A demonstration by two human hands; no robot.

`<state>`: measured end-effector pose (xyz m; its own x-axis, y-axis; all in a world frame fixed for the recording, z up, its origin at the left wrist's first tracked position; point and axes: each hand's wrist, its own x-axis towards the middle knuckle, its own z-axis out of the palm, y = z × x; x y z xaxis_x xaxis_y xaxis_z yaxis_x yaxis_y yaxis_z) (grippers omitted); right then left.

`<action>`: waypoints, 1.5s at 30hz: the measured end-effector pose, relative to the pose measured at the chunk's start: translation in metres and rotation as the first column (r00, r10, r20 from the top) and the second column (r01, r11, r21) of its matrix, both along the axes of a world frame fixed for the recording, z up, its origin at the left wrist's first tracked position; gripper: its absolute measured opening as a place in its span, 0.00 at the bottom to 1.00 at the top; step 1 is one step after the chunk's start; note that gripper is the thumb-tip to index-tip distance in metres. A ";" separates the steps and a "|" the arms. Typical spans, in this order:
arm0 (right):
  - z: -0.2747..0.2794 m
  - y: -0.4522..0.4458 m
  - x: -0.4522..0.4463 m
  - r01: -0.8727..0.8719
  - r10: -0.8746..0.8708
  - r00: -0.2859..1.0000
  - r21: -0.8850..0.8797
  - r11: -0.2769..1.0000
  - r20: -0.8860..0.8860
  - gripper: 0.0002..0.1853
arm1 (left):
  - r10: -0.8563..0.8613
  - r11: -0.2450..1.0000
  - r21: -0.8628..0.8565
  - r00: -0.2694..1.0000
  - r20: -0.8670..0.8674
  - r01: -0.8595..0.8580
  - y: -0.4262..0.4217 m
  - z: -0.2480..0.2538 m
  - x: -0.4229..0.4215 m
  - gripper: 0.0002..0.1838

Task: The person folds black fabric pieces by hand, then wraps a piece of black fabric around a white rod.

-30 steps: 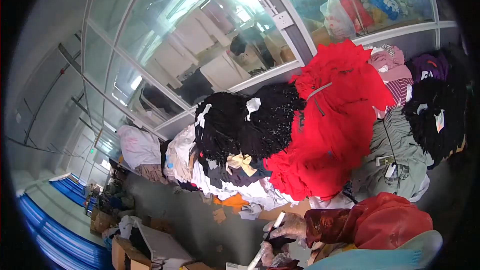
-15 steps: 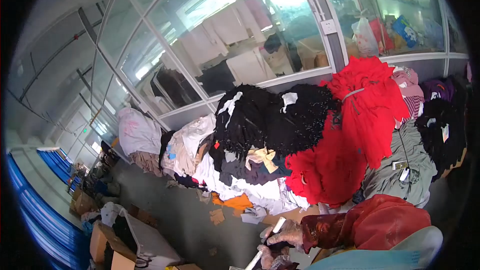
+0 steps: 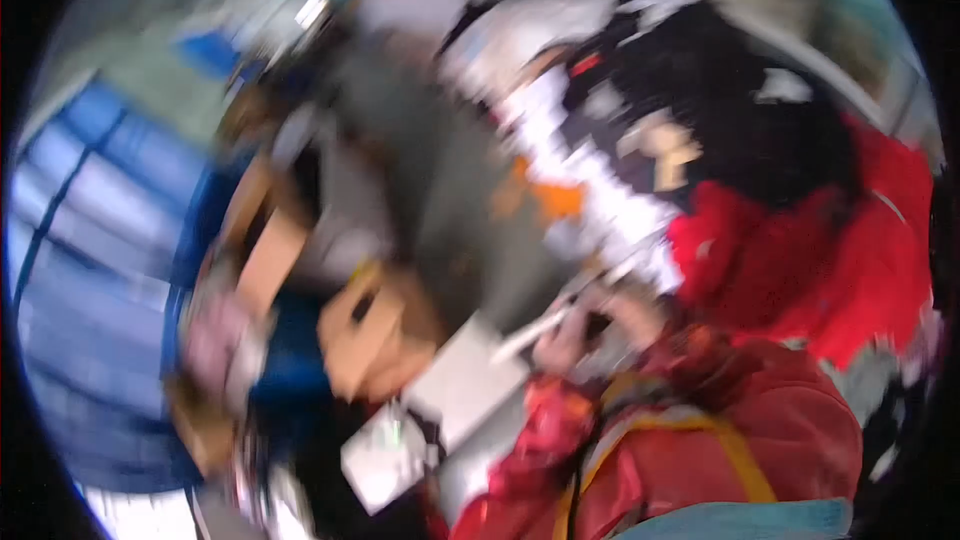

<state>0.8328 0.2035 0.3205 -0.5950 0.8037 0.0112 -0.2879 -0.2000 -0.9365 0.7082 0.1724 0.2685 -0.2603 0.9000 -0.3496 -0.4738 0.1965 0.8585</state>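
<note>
A white rod (image 3: 527, 337) slants across in front of me at the lower middle, smeared by motion. My left hand (image 3: 562, 348) is closed around it near its lower part. Further up along the rod, my right hand (image 3: 635, 312) is also closed, with a pale end showing past the fingers. Both hands look wrapped in clear plastic gloves, and red sleeves cover the arms. Something dark sits between the hands; blur hides what it is. Just left of my left hand is a white flat surface (image 3: 470, 380).
A heap of black cloth (image 3: 730, 110) and red cloth (image 3: 790, 270) lies to the right. Orange scraps (image 3: 555, 200) lie on the grey floor (image 3: 450, 200). An open cardboard box (image 3: 375, 330) and a white boxy machine part (image 3: 385, 455) stand at left, near blue curtains (image 3: 100, 290).
My view has swung left and down, so the cloth heap shifts right and the boxes come closer. Both hands, still around the white rod, now show higher in view.
</note>
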 end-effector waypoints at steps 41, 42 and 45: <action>-0.022 0.025 -0.098 -0.126 0.112 0.992 -0.309 0.943 -0.065 0.11 | 0.435 0.866 0.208 0.890 0.136 -0.455 -0.033 0.023 -0.063 0.19; -0.021 0.023 -0.100 -0.133 0.119 0.991 -0.307 0.942 -0.065 0.11 | 0.434 0.871 0.177 0.887 0.157 -0.458 -0.036 0.022 -0.064 0.18; -0.025 0.018 -0.105 -0.142 0.137 0.990 -0.234 0.962 -0.039 0.13 | 0.383 0.898 0.171 0.912 0.148 -0.405 -0.046 0.018 -0.072 0.18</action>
